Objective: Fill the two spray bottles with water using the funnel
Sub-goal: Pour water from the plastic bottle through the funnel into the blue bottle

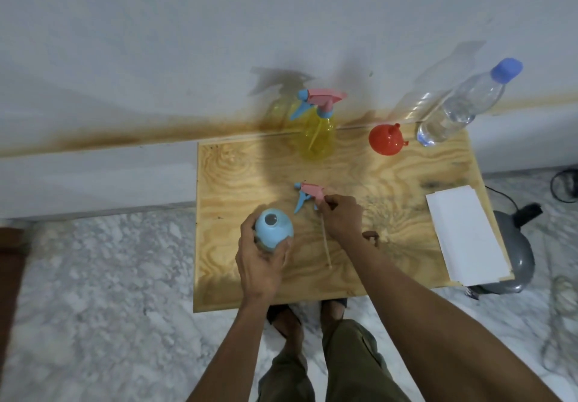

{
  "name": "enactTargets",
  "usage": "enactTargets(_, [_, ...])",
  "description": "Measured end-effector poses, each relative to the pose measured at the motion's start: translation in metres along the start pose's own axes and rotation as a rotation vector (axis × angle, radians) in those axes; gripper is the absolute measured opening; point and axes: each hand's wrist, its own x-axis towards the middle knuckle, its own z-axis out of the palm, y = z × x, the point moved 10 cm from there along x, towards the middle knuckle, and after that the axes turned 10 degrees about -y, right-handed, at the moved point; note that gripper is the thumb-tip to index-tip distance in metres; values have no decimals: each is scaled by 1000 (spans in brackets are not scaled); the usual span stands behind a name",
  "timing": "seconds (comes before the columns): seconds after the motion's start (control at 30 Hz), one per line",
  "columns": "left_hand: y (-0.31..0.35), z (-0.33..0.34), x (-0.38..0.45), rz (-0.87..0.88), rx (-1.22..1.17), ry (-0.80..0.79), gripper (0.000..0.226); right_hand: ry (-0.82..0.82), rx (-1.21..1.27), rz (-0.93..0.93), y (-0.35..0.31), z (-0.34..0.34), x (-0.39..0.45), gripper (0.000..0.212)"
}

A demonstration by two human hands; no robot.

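Left grip [261, 261] around blue bottle [274, 229].

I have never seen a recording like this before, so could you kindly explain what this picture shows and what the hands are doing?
There is no machine here: a person wears a camera on the head, looking down at their own two bare hands over a wooden board.

The left hand holds a blue spray bottle with its top off and the neck open. The right hand has its grip on the removed spray head, whose thin tube lies across the board.

Farther back stand a yellow spray bottle with its head on, a red funnel and a clear water bottle. White paper lies on the right.
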Motion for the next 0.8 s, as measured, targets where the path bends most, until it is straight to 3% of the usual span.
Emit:
enactTargets(0.47, [-6,2,1,5,-97,-38,67,13,-3,24,6,4,-1,30])
enactTargets(0.7, [5,-4,-2,34,-55,-2,76,172,109,37,5,-46,-10,38])
enactTargets(0.8, [18,-1,3,80,-10,19,67,259,133,36,6,-86,7,40])
